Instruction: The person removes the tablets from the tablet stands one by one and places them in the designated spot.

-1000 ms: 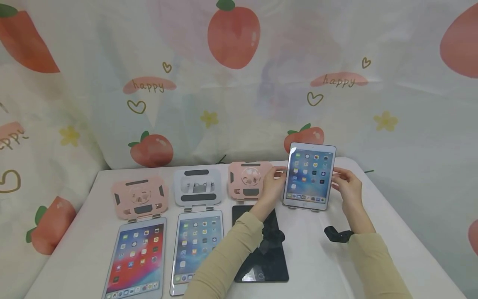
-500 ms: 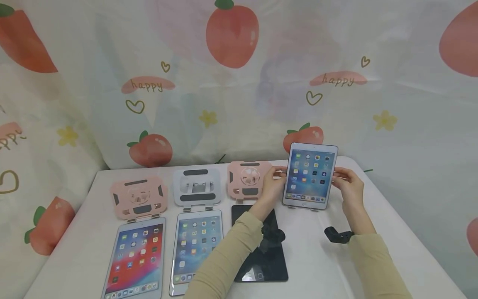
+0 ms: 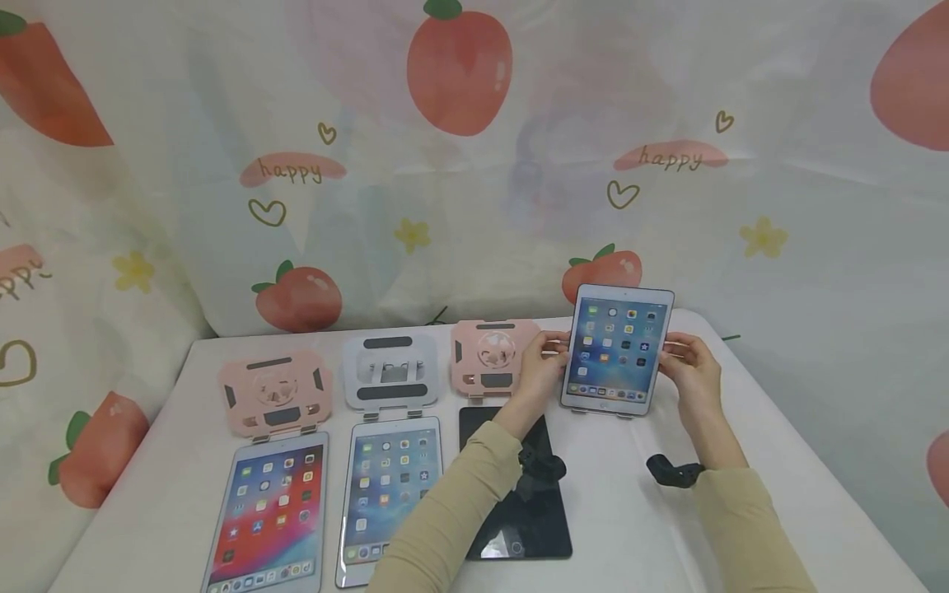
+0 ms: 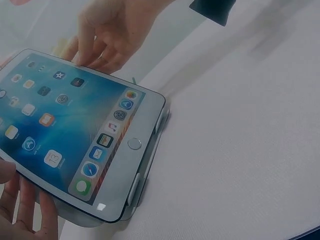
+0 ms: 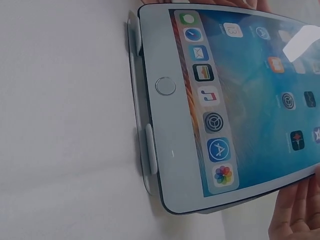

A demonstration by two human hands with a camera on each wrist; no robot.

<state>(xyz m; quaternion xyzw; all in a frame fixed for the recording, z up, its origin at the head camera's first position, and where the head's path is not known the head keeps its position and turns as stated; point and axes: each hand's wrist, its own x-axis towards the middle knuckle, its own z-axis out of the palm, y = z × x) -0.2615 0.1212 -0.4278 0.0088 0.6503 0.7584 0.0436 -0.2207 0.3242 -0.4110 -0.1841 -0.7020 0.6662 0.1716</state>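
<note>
A white tablet [image 3: 618,350] with a lit home screen stands tilted back at the rear right of the table. Two small lips of a stand [image 5: 151,150] hook over its bottom edge, and most of that stand is hidden behind it. My left hand [image 3: 539,371] holds the tablet's left edge, thumb at the rim and fingers reaching behind, as the left wrist view shows. At the opposite edge, my right hand [image 3: 697,375] grips with thumb and bent fingers. Its fingers [image 5: 295,210] partly disappear behind the tablet in the right wrist view.
Left of the held tablet are a pink stand [image 3: 278,391], a grey-blue stand [image 3: 391,391] and another pink stand [image 3: 474,329]. Before them lie a red-screen tablet [image 3: 270,515], a blue-screen tablet [image 3: 389,478] and a dark-screen tablet [image 3: 530,527]. A patterned curtain [image 3: 460,214] hangs behind the white table [image 3: 615,527].
The held tablet's upper right corner has shifted slightly to the right. Both hands stay at its edges, and the other tablets lie as before.
</note>
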